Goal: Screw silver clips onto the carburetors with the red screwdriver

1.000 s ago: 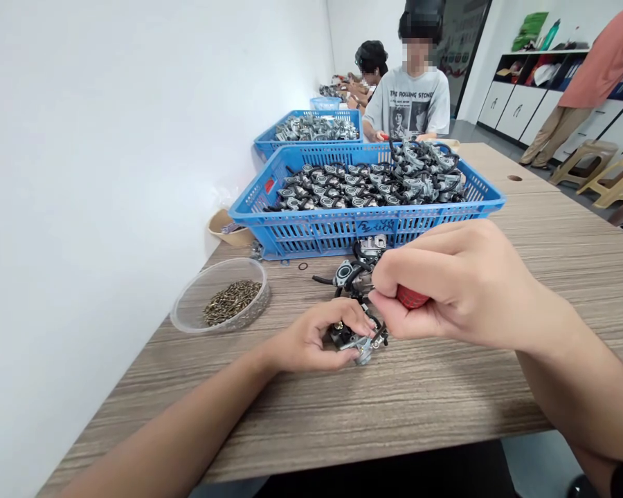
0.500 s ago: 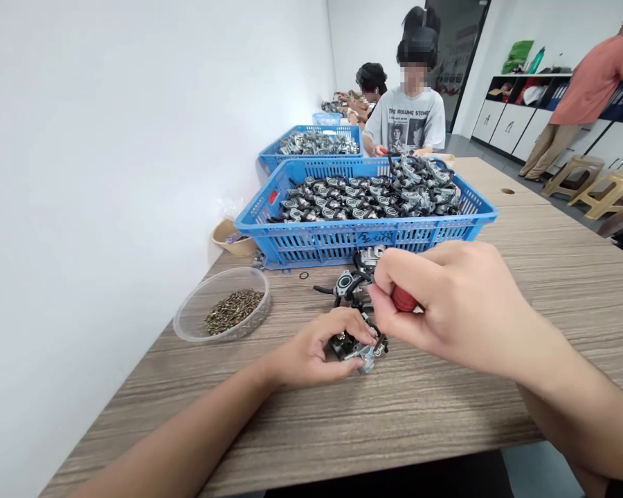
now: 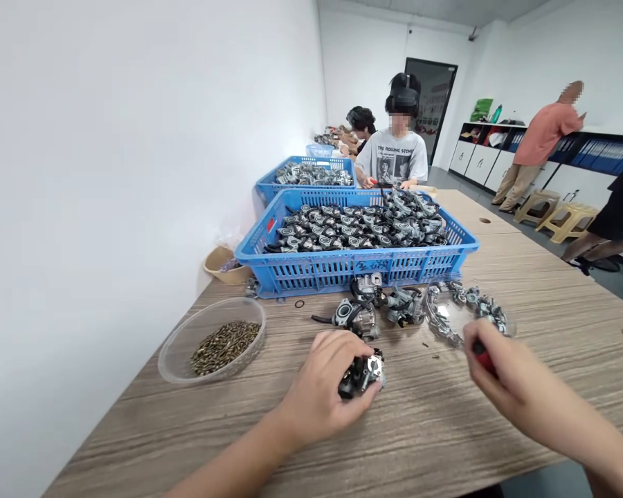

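Observation:
On the wood-grain table, my left hand [image 3: 332, 384] is wrapped around a small carburetor [image 3: 366, 375], a metal body with black parts. My right hand [image 3: 509, 377] grips a tool with a red and black handle [image 3: 482, 356], probably a screwdriver; its shaft does not show. Just beyond that hand lies a clear round dish [image 3: 441, 328] with small metal parts around its inside. Between the hands and the blue crate sit several more carburetors, one [image 3: 356, 315] with a black hose and another [image 3: 405, 306] to its right.
A clear tub of brass-coloured screws [image 3: 223, 346] stands at left. Behind is a blue crate [image 3: 342, 270] full of carburetors, with a second crate [image 3: 304, 173] beyond it. A tan bowl [image 3: 223, 266] sits by the wall. A co-worker [image 3: 394, 155] works across the table.
My right hand has moved right, away from the carburetor, still gripping the red handle. The left hand keeps its hold, and the carburetor appears turned. The camera has tilted up, and the dish is now uncovered.

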Motion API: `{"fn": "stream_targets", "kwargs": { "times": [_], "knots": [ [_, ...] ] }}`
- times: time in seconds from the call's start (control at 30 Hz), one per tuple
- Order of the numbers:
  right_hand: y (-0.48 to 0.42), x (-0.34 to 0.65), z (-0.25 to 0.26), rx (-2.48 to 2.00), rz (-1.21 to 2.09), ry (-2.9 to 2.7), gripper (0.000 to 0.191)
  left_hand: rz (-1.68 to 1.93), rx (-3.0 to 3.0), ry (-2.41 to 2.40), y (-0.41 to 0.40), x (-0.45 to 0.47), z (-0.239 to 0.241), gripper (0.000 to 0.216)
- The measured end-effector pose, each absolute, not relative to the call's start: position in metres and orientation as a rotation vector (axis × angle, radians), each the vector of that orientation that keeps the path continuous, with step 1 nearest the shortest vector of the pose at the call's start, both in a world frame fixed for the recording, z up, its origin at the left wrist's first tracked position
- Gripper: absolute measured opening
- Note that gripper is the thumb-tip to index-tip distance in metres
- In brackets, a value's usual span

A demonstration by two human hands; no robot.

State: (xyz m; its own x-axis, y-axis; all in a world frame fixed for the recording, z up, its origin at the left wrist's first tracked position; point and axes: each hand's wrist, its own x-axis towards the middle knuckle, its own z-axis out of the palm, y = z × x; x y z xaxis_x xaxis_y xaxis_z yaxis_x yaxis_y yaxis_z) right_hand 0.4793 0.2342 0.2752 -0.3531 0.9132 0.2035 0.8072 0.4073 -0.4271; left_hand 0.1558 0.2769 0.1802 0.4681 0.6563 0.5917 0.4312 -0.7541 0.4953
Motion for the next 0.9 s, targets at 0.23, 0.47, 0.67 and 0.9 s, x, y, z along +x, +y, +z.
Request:
{"fn": "stream_targets", "kwargs": {
  "times": [0.23, 0.47, 0.67, 0.9],
  "knots": [
    [0.227, 0.486, 0.18, -1.816, 0.362, -1.994, 0.041, 0.815, 2.573, 0.811, 0.288, 0.137, 0.19, 0.08],
    [0.234, 0.473, 0.163, -1.955, 0.415, -1.813, 0.048, 0.597, 2.642, 0.708, 0.288, 0.129, 0.202, 0.078],
    [0.239, 0.47, 0.161, -2.005, 0.378, -1.763, 0.042, 0.687, 2.691, 0.905, 0.274, 0.143, 0.2, 0.05],
    [0.237, 0.462, 0.168, -2.005, 0.32, -1.757, 0.024, 0.982, 2.512, 1.149, 0.248, 0.159, 0.195, 0.038]
  ]
}}
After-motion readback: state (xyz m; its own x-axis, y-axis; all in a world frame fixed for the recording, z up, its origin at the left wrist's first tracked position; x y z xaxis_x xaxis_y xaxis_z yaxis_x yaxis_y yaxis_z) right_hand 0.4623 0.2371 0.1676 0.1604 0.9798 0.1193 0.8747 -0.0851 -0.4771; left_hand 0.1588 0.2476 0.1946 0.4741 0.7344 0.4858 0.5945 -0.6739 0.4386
